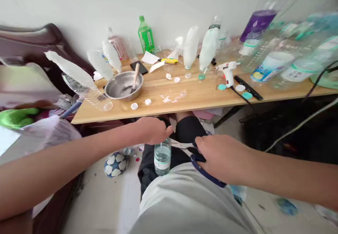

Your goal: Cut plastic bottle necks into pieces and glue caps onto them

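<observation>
The left hand is closed over the top of a clear bottle, upright above the lap and near the table's front edge. The right hand grips the handles of scissors, their parted blades directed toward the bottle.

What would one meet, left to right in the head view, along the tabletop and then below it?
Tabletop: metal bowl, green bottle, yellow-handled tool, white glue gun, blue-and-white canister.
Below: patterned ball on the floor, left hand with clear bottle, right hand with scissors.
</observation>
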The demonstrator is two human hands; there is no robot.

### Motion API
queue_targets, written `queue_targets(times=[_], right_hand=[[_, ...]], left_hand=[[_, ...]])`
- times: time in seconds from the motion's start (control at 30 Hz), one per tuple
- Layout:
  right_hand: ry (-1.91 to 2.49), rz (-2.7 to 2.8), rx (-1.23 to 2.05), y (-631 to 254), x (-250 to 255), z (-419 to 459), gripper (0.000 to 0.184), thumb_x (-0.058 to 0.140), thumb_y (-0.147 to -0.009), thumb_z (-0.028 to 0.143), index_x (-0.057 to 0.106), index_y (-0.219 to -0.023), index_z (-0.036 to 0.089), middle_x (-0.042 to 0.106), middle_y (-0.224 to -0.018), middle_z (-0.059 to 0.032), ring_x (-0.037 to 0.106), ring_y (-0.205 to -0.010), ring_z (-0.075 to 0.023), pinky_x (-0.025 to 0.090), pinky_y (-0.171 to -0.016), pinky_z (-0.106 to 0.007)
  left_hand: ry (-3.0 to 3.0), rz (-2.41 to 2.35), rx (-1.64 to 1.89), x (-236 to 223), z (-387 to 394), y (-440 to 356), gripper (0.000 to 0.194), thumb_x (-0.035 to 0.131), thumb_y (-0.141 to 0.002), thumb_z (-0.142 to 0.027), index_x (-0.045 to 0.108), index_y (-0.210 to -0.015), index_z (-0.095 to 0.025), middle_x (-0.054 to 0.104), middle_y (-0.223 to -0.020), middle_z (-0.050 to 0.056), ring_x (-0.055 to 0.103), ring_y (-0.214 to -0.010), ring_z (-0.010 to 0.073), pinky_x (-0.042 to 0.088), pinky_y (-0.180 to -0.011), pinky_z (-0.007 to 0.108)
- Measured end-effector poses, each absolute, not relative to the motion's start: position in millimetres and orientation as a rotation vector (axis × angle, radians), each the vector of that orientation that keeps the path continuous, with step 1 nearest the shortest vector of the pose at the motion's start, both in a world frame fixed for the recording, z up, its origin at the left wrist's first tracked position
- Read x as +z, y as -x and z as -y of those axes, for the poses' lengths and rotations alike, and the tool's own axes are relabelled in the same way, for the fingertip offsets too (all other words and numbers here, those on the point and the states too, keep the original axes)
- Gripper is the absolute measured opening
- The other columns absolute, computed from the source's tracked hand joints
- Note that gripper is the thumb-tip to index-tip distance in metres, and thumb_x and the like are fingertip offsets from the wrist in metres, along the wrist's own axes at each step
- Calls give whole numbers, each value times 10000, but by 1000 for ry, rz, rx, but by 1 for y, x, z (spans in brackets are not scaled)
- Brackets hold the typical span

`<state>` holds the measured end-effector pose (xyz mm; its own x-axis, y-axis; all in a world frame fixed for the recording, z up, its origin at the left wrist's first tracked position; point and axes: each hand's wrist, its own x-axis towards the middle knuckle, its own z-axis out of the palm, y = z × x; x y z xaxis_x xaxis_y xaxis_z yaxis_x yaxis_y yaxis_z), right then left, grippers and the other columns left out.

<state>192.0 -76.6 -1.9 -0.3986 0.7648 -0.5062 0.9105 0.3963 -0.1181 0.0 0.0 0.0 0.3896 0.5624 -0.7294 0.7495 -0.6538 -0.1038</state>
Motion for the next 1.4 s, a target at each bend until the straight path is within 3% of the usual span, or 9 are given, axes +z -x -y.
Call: queue_targets(times=[0.13, 0.23, 0.33, 0.6, 0.8, 0.93, 1.1, 1.27, 1.4], right_hand=[[-1432, -2330, -486, -184, 1, 62, 243, 568, -807, 368, 691, -796, 159, 728, -779, -135, 715, -753, -305, 460, -588, -325], [-1433, -2347, -483, -183, 2, 56, 234, 579, -806, 375, 700, -790, 175, 721, -767, -126, 711, -767, -287, 457, -618, -315], [-1436, -2347, -475, -186, 0, 53, 243, 580, -803, 393, 699, -787, 181, 719, -767, -127, 708, -768, -286, 443, -603, -308], [-1285, -2450, -498, -217, -18, 37, 241, 556, -864, 402, 630, -818, 177, 712, -799, -97, 698, -712, -270, 363, -519, -298], [-1252, -2534, -506, -247, -16, 42, 227, 480, -933, 362, 575, -893, 160, 678, -843, -105, 667, -747, -242, 420, -617, -314], [-1241, -2536, -338, -242, -7, 51, 308, 496, -901, 447, 565, -917, 148, 656, -905, -140, 649, -834, -293, 447, -712, -370], [-1384, -2414, -525, -224, -5, 52, 260, 498, -860, 453, 538, -843, 196, 668, -841, -90, 658, -731, -267, 377, -563, -318], [-1432, -2457, -630, -222, -20, 51, 240, 521, -832, 456, 534, -809, 217, 669, -824, -65, 641, -710, -239, 331, -549, -299], [-1488, -2416, -743, -221, -29, 54, 188, 548, -806, 413, 536, -821, 227, 663, -803, -40, 626, -687, -215, 331, -537, -287]], left_hand=[[-2467, -1059, -719, -14, -4, 15, 385, 298, -968, -286, 575, -1208, -169, 584, -1230, 187, 590, -1065, 331, 444, -907, 483], [-2279, -895, -482, -17, -12, 26, 320, 319, -971, -288, 529, -1192, -189, 538, -1308, 127, 513, -1182, 262, 389, -1024, 416], [-1975, -794, -442, -16, -22, 39, 309, 338, -981, -367, 481, -1228, -248, 587, -1231, 39, 561, -1086, 177, 457, -935, 301], [-1840, -1020, -285, -12, -20, 41, 397, 500, -885, -572, 595, -990, -200, 635, -926, 29, 626, -755, 170, 479, -667, 282], [-2192, -1254, -106, -5, 1, 3, 400, 481, -882, -574, 608, -837, -198, 644, -798, 28, 596, -731, 186, 421, -623, 281], [-2234, -1146, -304, 3, -3, -5, 457, 429, -900, -584, 648, -821, -191, 643, -738, 41, 598, -684, 195, 406, -596, 282], [-2048, -880, -377, 10, -19, 8, 340, 536, -888, -447, 608, -1171, -272, 684, -1026, 18, 627, -779, 158, 455, -676, 237], [-1829, -819, -361, 4, -18, 19, 184, 530, -890, -395, 597, -934, -229, 627, -882, 5, 620, -749, 154, 479, -607, 220], [-1943, -919, -366, 7, -7, 20, 207, 506, -899, -428, 571, -942, -236, 610, -766, -25, 601, -640, 135, 454, -599, 233]])
